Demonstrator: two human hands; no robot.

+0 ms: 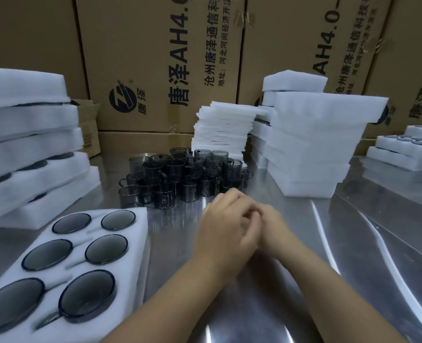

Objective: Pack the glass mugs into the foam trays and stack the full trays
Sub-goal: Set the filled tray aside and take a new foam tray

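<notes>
On my feed both hands meet over the middle of the steel surface (358, 246), just in front of the loose mugs. The left hand (223, 233) lies partly over the right hand (276, 226). The fingers (242, 206) of both are clenched inward and pressed against each other. That spot is blurred, so I cannot make out how they interlock.

The loose glass mugs (180, 174) stand in a tight cluster of smoky dark glass further back on the surface, some stacked on top of others, handles pointing various ways.

At my lower left sits a white foam tray (140, 220) with all six round pockets filled, two across and three deep. Each shows a dark glass disc (106, 248) with a slot beside it for a handle.

Behind that tray, at the left edge, is a leaning stack of full trays (34, 144), with dark glass showing between the layers. Beyond the mugs rises a pile of thin foam sheets (222, 127), slightly fanned. Just beside it on the right stands a taller stack of foam trays (311, 147). Well apart at the far right is a low stack (402, 157) whose top pockets hold dark glass.

Printed cardboard boxes (155, 58) wall off the back.
</notes>
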